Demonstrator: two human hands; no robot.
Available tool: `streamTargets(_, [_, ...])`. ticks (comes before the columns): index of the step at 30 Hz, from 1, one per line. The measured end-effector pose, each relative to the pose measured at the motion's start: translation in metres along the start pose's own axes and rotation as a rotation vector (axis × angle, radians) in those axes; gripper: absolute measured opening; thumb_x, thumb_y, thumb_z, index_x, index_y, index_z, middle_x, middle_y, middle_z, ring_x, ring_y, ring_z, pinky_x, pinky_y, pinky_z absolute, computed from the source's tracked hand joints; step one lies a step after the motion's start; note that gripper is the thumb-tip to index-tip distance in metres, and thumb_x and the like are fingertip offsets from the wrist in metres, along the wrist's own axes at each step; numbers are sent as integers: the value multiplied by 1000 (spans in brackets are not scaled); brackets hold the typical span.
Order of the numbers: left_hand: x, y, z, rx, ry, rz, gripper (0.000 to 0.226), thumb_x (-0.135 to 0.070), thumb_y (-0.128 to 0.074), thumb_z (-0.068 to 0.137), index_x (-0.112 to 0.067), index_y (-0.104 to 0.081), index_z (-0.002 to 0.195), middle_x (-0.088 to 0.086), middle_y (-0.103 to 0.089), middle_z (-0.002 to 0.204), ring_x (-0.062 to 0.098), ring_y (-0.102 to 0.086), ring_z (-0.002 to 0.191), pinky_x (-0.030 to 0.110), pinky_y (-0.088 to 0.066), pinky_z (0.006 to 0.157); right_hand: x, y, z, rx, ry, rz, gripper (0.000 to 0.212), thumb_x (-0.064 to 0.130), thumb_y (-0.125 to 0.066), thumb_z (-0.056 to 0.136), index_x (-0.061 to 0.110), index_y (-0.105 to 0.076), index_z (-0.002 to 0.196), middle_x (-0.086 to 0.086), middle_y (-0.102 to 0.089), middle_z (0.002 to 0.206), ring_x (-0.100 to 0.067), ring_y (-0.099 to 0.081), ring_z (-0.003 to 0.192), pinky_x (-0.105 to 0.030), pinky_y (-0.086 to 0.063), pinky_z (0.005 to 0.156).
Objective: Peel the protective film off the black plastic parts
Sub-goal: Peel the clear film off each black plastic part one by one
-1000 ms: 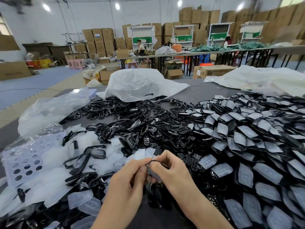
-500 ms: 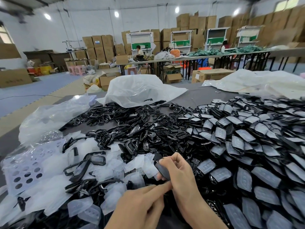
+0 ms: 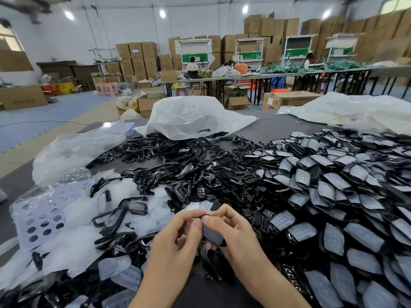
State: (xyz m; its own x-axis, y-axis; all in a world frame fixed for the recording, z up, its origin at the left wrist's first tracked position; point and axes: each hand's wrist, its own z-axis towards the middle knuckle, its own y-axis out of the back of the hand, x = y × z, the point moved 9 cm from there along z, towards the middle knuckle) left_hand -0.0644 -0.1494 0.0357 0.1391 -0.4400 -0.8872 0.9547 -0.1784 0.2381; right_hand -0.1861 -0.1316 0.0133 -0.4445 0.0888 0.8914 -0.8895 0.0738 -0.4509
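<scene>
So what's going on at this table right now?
A person is peeling film off black plastic parts by hand. The right hand holds one black part, its grey film on, while the fingers of the left hand pinch at its top edge. Whether the film has begun to lift is unclear. A pile of film-covered parts lies to the right; peeled films and bare black frames lie left and ahead.

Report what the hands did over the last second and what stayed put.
The left hand dropped back toward the person half a second ago, then rose again; its fingertips now pinch the upper edge of the black part, its grey film still on. The right hand kept its grip on a part throughout. The filmed pile on the right and the peeled films on the left lie as before.
</scene>
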Motion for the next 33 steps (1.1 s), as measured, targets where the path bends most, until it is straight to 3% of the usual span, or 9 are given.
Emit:
streamTargets(3, [4,10,2,-60,29,23,29,-14,-58,96,-41,-68,93,2,-69,71,19,-63,59,25,-51,55,6,-3,-3,20,74,-153,4,20,-71,87,18,-72,84,-2,-70,79,-17,-64,62,-26,-55,61])
streamTargets(7, [11,28,7,-173,26,102,20,-25,-57,95,-43,-65,95,-6,-66,66,11,-57,57,16,-44,53,4,-5,-6,42,121,-428,22,14,-57,102,27,-69,114,-1,-71,78,-16,-66,62,-24,-50,55])
streamTargets(12, [8,23,4,-148,7,98,20,-43,-47,95,-48,-56,112,-10,-69,86,8,-65,74,28,-52,69,11,3,-6,4,92,-428,28,11,-53,103,32,-69,113,-6,-72,74,-15,-62,58,-22,-47,47])
streamTargets(18, [-8,-6,-11,61,-168,383,42,-33,-49,96,-50,-36,133,-16,-57,101,10,-57,67,13,-42,59,153,100,13,-453,379,-434,26,13,-53,103,30,-62,120,-4,-76,78,-11,-70,63,-19,-54,55])
streamTargets(23, [-17,-26,-16,201,-269,564,44,-31,-57,96,-32,-44,138,-24,-54,105,-1,-48,100,17,-39,89,205,195,6,-833,369,-310,67,29,-52,104,18,-14,159,-17,-72,94,-15,-71,63,-24,-58,60])
streamTargets(28, [3,-50,-22,471,-198,684,84,-80,-31,78,-54,13,145,-42,-7,141,-16,-3,133,12,-11,112,161,172,-7,-783,320,-364,57,29,-48,104,23,-24,155,-12,-74,89,-17,-73,63,-30,-58,62])
streamTargets(29, [4,-55,-25,516,-212,748,86,-81,-36,78,-55,10,146,-43,-5,143,-18,-1,132,12,-14,112,147,156,-6,-731,312,-401,51,27,-47,103,24,-31,151,-9,-75,90,-16,-74,67,-31,-59,64])
streamTargets(31, [-4,-58,-28,484,-346,897,76,-72,-46,78,-44,-33,148,-28,-37,143,-6,-31,131,17,-41,104,117,117,-4,-619,300,-573,42,28,-49,102,27,-43,144,2,-75,90,-10,-72,75,-35,-59,77])
streamTargets(33, [-10,-51,-25,375,-438,931,50,-58,-63,78,-32,-69,121,-12,-65,119,12,-63,109,28,-57,85,87,78,-1,-484,308,-849,39,32,-49,101,35,-48,140,13,-72,98,-2,-66,90,-30,-54,90])
